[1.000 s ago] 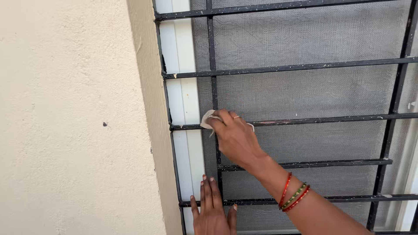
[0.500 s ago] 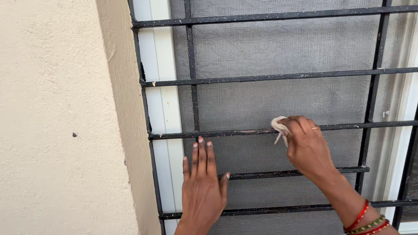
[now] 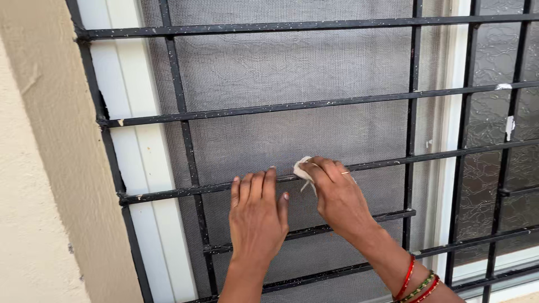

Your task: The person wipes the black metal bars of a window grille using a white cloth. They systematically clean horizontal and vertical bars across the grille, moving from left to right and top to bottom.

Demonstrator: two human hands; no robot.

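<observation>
Beige wall (image 3: pixel 39 168), black window grille (image 3: pixel 292 104) w/ grey mesh (image 3: pixel 281 67); right hand (image 3: pixel 337 196) pinches cloth (image 3: pixel 303 168).

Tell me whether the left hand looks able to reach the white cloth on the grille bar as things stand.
Probably yes. The left hand rests flat on the same horizontal bar, just beside the white cloth pinched in the right hand. Nothing lies between them, though the right hand's fingers cover most of the cloth.

left hand (image 3: pixel 257 216) flat, fingers up | right hand (image 3: pixel 335 194) pinched shut
</observation>
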